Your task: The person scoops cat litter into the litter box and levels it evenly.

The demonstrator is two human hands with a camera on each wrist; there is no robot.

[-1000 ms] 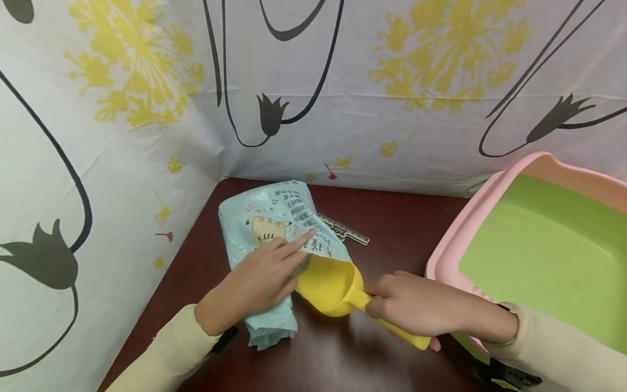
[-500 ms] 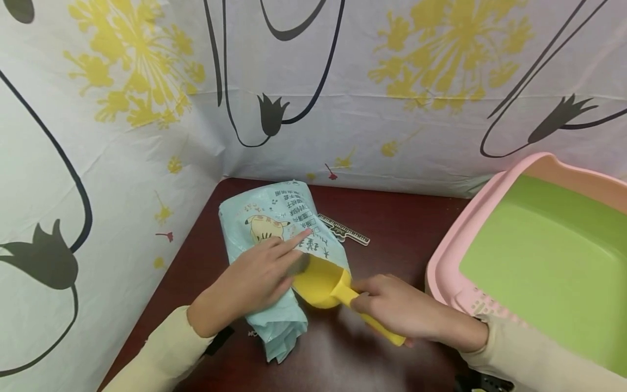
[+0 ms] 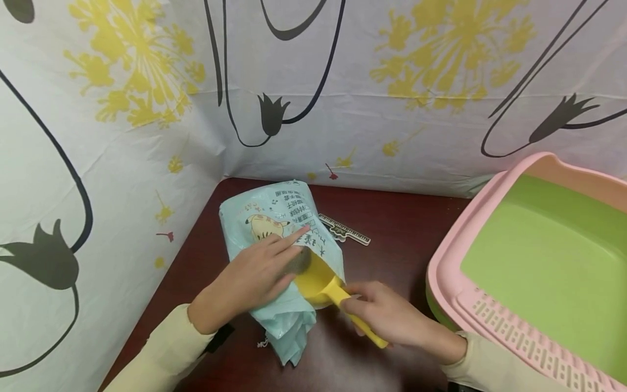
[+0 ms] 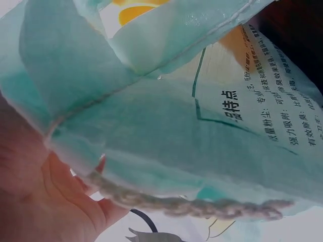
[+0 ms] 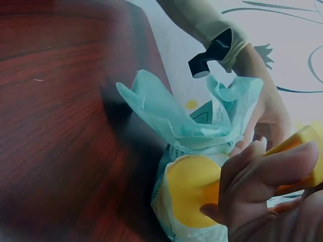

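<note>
A light blue cat litter bag (image 3: 240, 215) lies on its side at the table's left, its mouth toward me. My left hand (image 3: 250, 283) grips the bag beside the mouth, index finger stretched along the printed face. In the left wrist view, the bag's stitched edge (image 4: 174, 204) runs past the palm, and some fingers are hidden behind the plastic. My right hand (image 3: 392, 316) holds a yellow scoop (image 3: 315, 280) by its handle. The scoop's bowl is partly inside the mouth, with a dark grey patch (image 3: 300, 262) at its inner end. In the right wrist view, the bowl (image 5: 192, 189) shows yellow.
A green litter tray (image 3: 548, 245) with a pink rim (image 3: 443, 261), slotted along its near side, stands at the right. Behind the bag lies a flat ruler-like strip (image 3: 355, 234). Flower-patterned sheeting (image 3: 338, 130) closes off the back and left of the dark red table (image 3: 392, 218).
My right hand has moved left, pushing the scoop further into the bag. The bag's loose lower flap has shifted right and down. My left hand has hardly moved.
</note>
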